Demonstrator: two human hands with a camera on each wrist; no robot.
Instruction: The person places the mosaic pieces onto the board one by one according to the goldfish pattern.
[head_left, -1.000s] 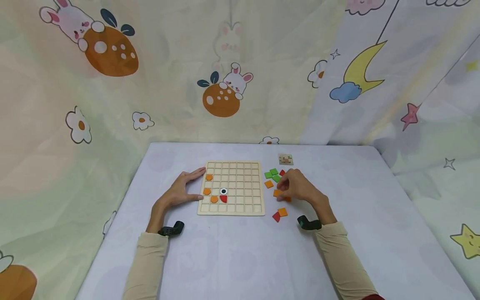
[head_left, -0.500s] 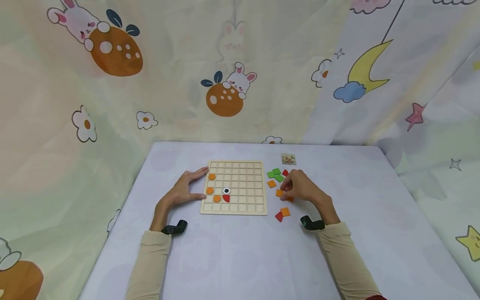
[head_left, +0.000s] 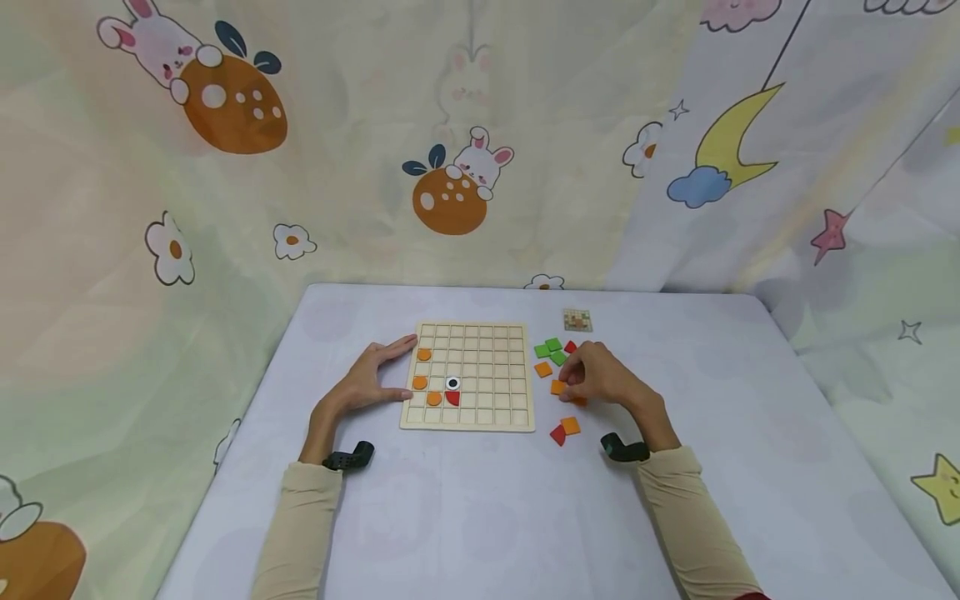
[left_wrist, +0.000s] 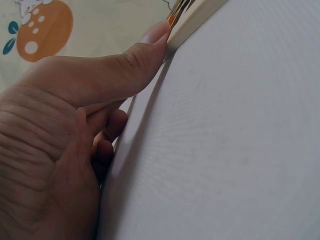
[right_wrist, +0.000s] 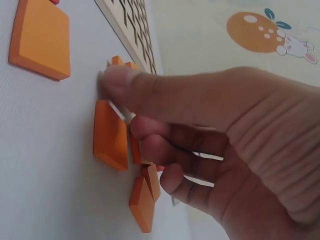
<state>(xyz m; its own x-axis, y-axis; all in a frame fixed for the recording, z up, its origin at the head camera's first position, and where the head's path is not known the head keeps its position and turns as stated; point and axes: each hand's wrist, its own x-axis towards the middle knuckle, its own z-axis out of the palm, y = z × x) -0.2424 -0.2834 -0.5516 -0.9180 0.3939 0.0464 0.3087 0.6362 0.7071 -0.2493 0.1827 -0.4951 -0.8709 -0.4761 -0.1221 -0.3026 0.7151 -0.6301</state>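
Observation:
In the head view a square wooden grid board [head_left: 495, 421] lies on the table. My left hand [head_left: 362, 385] rests at its left edge, thumb and fingers spread along the side; the left wrist view shows the thumb tip on the board's edge. Orange round pieces [head_left: 424, 355], a white eye piece [head_left: 453, 383] and a red quarter piece [head_left: 452, 399] sit in its cells. Right of the board, my right hand [head_left: 600, 372] bends over loose tiles, pinching an orange square tile [head_left: 557, 387] between thumb and index finger. Another orange tile [right_wrist: 110, 136] lies beneath this hand.
Green tiles [head_left: 552, 344] and a red piece [head_left: 571, 347] lie beyond the right hand. Nearer me are an orange tile [head_left: 571, 425] and a red piece [head_left: 558, 435]. A small pattern card [head_left: 577, 320] lies at the back right. A printed curtain [head_left: 345, 150] hangs behind the table.
The head view has shifted slightly, so everything appears a little further right than a second ago. Both hands and the pieces have kept their places.

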